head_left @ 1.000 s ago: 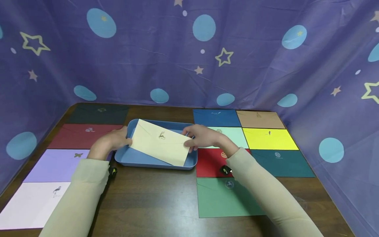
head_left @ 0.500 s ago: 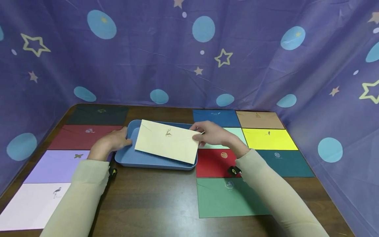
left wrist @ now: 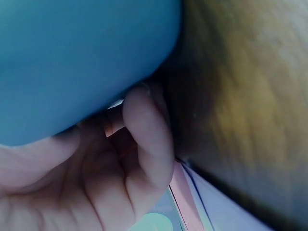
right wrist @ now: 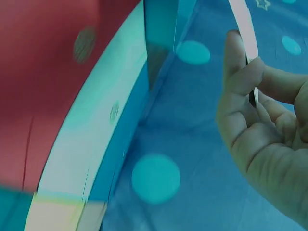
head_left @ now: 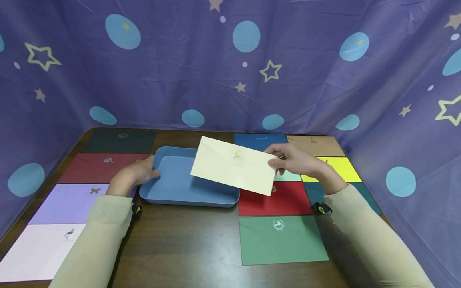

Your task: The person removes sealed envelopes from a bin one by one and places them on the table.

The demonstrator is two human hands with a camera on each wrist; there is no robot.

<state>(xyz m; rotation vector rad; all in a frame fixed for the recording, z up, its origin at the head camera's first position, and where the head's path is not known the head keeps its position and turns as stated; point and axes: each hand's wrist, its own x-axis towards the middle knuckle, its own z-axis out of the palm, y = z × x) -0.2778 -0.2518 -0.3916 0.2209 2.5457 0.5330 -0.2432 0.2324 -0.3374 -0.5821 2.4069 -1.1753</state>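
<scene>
My right hand (head_left: 300, 160) pinches a cream envelope (head_left: 230, 166) by its right edge, thumb on top and fingers beneath. The envelope, with a small gold deer print, slants in the air above the right part of a blue tray (head_left: 176, 172) and overlaps the red envelope (head_left: 259, 208) in the head view. Edge-on, the held envelope (right wrist: 244, 24) shows between thumb and fingers in the right wrist view. My left hand (head_left: 138, 170) grips the tray's left end, thumb over the rim. In the left wrist view, curled fingers lie against the tray (left wrist: 86, 57)'s outer wall.
Left of the tray lie dark green (head_left: 108, 142), maroon (head_left: 101, 170), lavender (head_left: 65, 204) and pale pink (head_left: 36, 256) envelopes. At right are blue (head_left: 246, 140), tan (head_left: 318, 149), yellow (head_left: 343, 170), mint (head_left: 291, 177), teal (head_left: 360, 196) and green (head_left: 281, 250) ones. A patterned purple curtain (head_left: 162, 72) stands behind.
My right hand has lifted the cream envelope out of the tray and carried it rightward, uncovering the tray's inside. The left hand stays at the tray's left end.
</scene>
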